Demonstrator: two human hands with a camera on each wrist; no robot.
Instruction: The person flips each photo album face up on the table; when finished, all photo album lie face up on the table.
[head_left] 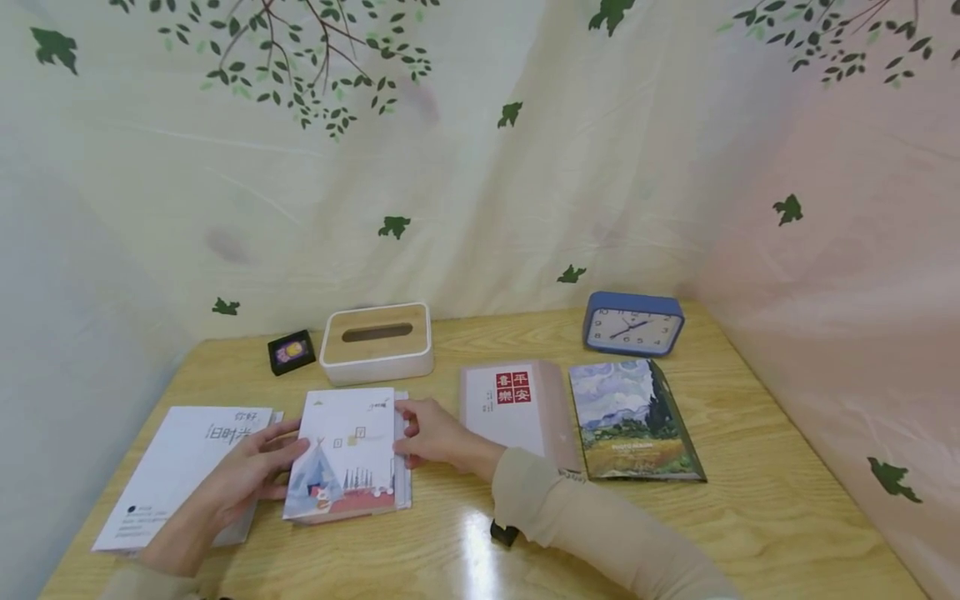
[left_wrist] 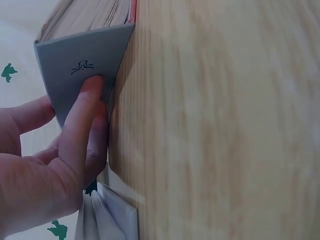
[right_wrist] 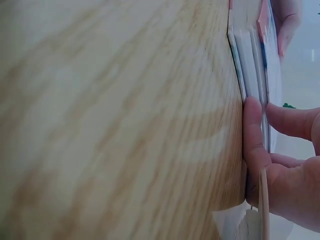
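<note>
A white photo album [head_left: 341, 458] with a drawn tent on its cover lies on the table between both hands. My left hand [head_left: 251, 471] holds its left side, the fingers [left_wrist: 82, 115] against the grey spine [left_wrist: 82, 60] and the thumb at the cover's edge. On the opposite side my right hand [head_left: 431, 433] grips the open edge. In the right wrist view its thumb [right_wrist: 290, 120] lies at the upper cover and a finger is against the page edges [right_wrist: 250, 65]. The album's underside is hidden.
Left lies another white album [head_left: 180, 467], partly behind my left forearm. To the right are a pinkish album [head_left: 495, 425] with red characters and a landscape-painting album [head_left: 630, 421]. Behind stand a small black box [head_left: 291, 352], a tissue box [head_left: 377, 343] and a blue clock [head_left: 633, 323].
</note>
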